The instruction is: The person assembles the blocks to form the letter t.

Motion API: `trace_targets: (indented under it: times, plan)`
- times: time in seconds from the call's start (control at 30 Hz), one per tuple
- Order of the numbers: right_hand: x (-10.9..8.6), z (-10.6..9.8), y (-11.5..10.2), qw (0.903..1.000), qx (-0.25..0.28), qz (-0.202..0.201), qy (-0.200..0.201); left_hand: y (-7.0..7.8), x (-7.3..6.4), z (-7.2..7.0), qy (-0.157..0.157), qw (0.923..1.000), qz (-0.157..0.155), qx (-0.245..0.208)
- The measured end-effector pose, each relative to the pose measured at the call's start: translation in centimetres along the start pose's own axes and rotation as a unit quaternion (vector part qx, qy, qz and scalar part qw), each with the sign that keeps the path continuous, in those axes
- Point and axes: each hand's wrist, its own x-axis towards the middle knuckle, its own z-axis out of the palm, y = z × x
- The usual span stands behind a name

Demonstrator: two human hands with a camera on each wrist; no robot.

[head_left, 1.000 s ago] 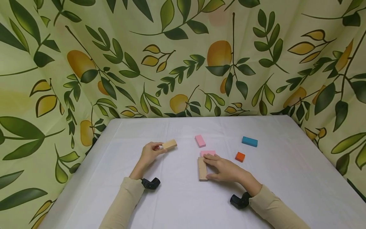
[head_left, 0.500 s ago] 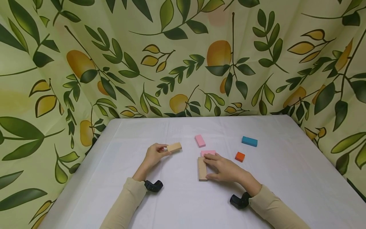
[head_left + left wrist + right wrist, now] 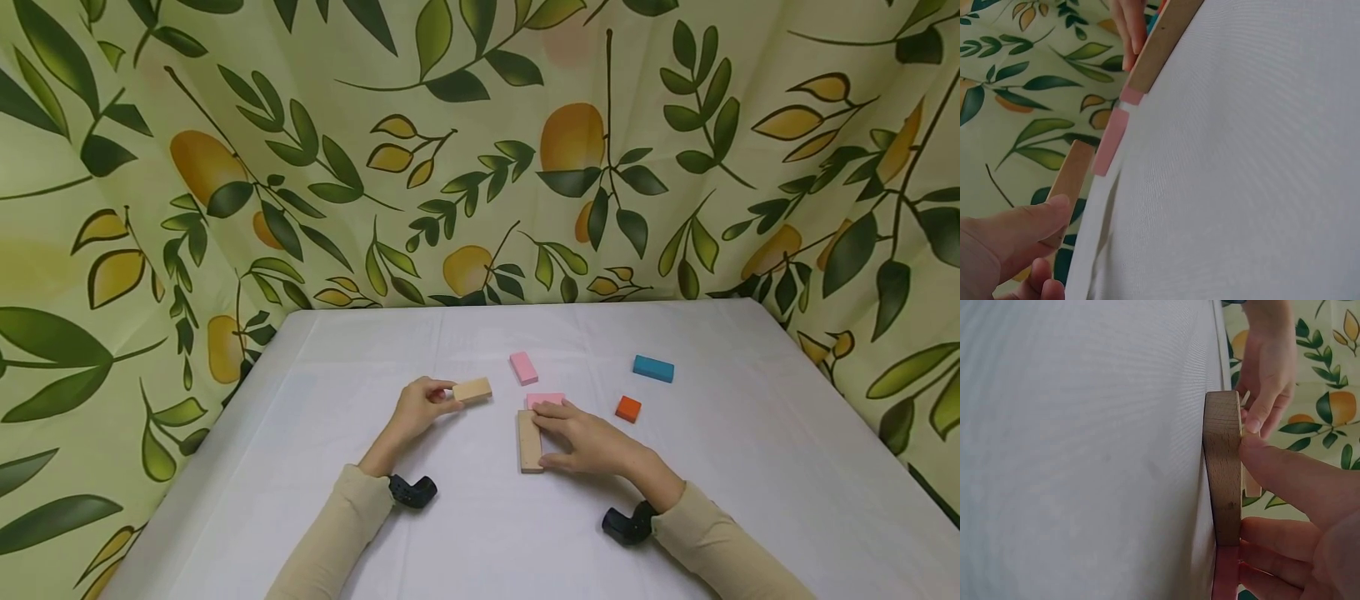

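My left hand pinches a light wooden block by its near end, thumb on one face. In the left wrist view this wooden block stands apart from the cloth, tilted. On the table lies a longer wooden block, its far end against a pink block. My right hand rests at its right side: the thumb touches the wooden block near one end, and fingers touch near the other end and the pink block. A second pink block lies just beyond.
A blue block and a small orange block lie to the right of my right hand on the white-clothed table. A leaf-and-fruit patterned curtain hangs around the back and sides.
My left hand has moved to the right with its wooden block, nearer the pink blocks. The right hand and the blocks on the table have stayed in place.
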Motion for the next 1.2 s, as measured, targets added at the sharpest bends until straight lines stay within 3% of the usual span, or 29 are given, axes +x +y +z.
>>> trace_targets:
  times: [0.6, 1.2]
  plan:
    - [-0.1, -0.1, 0.1, 1.0, 0.001, 0.002, 0.001, 1.0, 0.6, 1.3, -0.025, 0.9995, 0.017, -0.006]
    - [0.0, 0.0, -0.1, 1.0, 0.002, 0.003, -0.001, 1.2, 0.9, 2.1, -0.075, 0.9965, 0.038, 0.0]
